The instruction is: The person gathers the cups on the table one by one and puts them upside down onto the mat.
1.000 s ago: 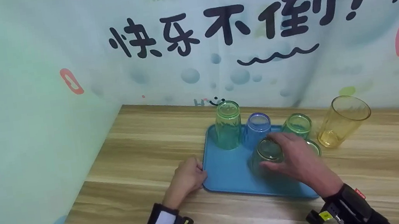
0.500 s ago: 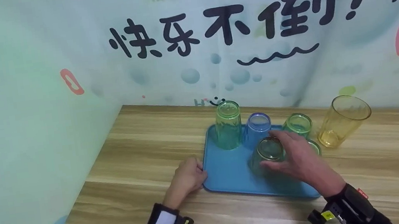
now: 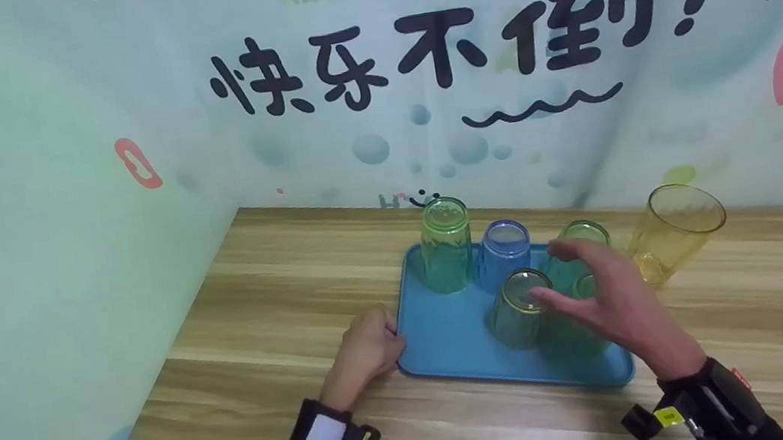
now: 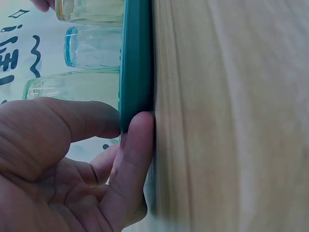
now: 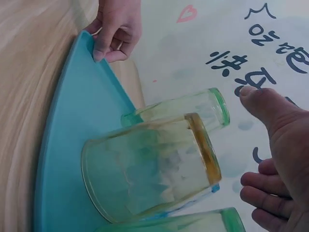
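My left hand pinches the left rim of a blue tray, thumb above and fingers below in the left wrist view. Apart from any glass, my right hand hovers over the tray's right part with thumb and fingers spread. Just left of it stands an upside-down amber-tinted glass, its amber base upward in the right wrist view. Behind are a tall green glass, a blue glass and a green glass, all upside down. Another green glass is partly hidden by my right hand.
A larger yellow glass stands upright on the wooden table, right of the tray. A printed cloth hangs behind the table, and a pale wall borders its left side.
My right hand has let go of the amber-tinted glass and moved right, its fingers spreading. That glass stays in place. My left hand keeps its hold on the tray.
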{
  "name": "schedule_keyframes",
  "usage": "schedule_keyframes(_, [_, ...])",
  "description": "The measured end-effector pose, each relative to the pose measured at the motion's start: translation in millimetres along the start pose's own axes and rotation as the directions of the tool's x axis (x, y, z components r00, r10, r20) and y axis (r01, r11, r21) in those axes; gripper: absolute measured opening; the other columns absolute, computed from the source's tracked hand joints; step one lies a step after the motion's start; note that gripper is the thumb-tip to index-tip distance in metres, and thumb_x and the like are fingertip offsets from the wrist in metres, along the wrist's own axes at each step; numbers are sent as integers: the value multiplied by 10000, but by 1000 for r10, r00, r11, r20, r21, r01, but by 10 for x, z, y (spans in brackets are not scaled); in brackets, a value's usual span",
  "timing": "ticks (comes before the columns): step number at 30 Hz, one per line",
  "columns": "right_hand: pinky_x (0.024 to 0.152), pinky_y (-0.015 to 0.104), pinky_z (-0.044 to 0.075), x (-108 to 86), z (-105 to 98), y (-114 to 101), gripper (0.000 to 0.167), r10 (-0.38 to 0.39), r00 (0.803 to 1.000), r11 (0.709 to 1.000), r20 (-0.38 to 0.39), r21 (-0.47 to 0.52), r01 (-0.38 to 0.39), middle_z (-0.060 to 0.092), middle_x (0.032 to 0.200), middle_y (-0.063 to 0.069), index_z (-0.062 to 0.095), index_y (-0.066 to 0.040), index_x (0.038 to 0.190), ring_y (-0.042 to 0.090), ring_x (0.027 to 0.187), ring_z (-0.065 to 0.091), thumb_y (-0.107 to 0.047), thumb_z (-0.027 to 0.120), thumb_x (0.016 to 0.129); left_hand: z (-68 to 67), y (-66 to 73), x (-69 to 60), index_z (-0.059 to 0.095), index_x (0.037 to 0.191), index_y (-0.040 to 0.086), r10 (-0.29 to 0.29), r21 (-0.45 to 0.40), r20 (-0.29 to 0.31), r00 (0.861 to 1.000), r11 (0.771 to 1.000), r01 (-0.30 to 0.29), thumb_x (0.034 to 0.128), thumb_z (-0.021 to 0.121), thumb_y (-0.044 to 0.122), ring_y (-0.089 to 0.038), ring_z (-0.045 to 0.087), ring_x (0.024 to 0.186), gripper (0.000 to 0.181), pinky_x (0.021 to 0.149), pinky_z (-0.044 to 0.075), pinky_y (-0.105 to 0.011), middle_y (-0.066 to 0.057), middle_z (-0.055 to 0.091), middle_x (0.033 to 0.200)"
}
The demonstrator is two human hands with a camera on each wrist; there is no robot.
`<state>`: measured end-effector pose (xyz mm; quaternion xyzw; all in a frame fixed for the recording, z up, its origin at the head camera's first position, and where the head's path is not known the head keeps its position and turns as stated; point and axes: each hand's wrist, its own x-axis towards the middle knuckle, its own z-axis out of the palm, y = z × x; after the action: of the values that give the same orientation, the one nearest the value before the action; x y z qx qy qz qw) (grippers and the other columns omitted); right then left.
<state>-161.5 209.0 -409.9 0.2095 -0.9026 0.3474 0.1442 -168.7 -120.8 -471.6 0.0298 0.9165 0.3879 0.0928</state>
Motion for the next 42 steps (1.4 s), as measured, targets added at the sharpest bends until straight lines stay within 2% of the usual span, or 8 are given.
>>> schedule_keyframes(4, [942, 567, 461, -1, -59, 17, 565, -24, 996, 1000, -80, 18, 26, 668, 1193, 158, 615, 1, 1283, 319, 1112, 609, -259, 855, 843, -4, -15, -11, 559, 794, 96, 33, 2, -18, 999, 999, -33, 856, 658, 5, -146, 573, 568, 148, 503, 429, -273, 18, 603, 645])
schedule_keyframes(9, [935, 523, 454, -3, -134, 51, 505, -63, 981, 998, -182, 11, 66, 684, 1153, 156, 632, 40, 1235, 308, 1076, 621, -124, 863, 817, -5, -18, -20, 563, 812, 89, 47, 1, -23, 999, 999, -47, 857, 659, 14, -144, 572, 581, 130, 514, 440, -277, 19, 600, 669])
schedule_keyframes(17, [949, 226, 388, -17, -237, 121, 450, -68, 960, 997, -271, 1, 72, 700, 1135, 97, 653, 23, 1200, 239, 1058, 613, -86, 855, 812, -6, -9, -16, 590, 843, 54, 24, -10, -11, 1000, 1000, -25, 868, 659, 12, -142, 584, 565, 84, 514, 458, -276, 5, 612, 671])
schedule_keyframes(22, [935, 233, 393, -12, -275, 161, 457, -89, 943, 996, -320, -2, 93, 705, 1105, 91, 657, 34, 1186, 234, 1024, 614, -61, 865, 790, -2, -8, -15, 576, 836, 66, 20, 5, -17, 1000, 1000, -20, 856, 671, 9, -154, 584, 594, 113, 537, 474, -288, -5, 605, 697])
schedule_keyframes(25, [931, 241, 394, -12, -297, 175, 465, -93, 940, 995, -328, 0, 98, 700, 1099, 101, 649, 31, 1200, 226, 1017, 603, -60, 860, 796, 3, -15, -9, 576, 836, 67, 21, 10, -20, 1000, 1000, -21, 854, 675, 7, -160, 583, 615, 117, 552, 477, -292, -7, 603, 705])
schedule_keyframes(33, [931, 236, 386, -31, -362, 232, 520, -73, 926, 997, -369, -3, 77, 695, 1113, 115, 632, 54, 1224, 205, 1018, 581, -32, 870, 770, -1, -21, -3, 571, 809, 77, 61, 45, -29, 998, 997, -59, 845, 678, 3, -152, 580, 621, 135, 561, 459, -290, 14, 596, 685])
schedule_keyframes(42, [942, 207, 380, -56, -424, 305, 506, -77, 905, 997, -418, -5, 83, 674, 1126, 157, 634, 81, 1180, 201, 1029, 557, -8, 877, 746, 9, -18, 2, 562, 825, 72, 16, 2, -13, 1000, 1000, -16, 847, 669, -7, -155, 588, 594, 134, 539, 460, -277, 1, 604, 674])
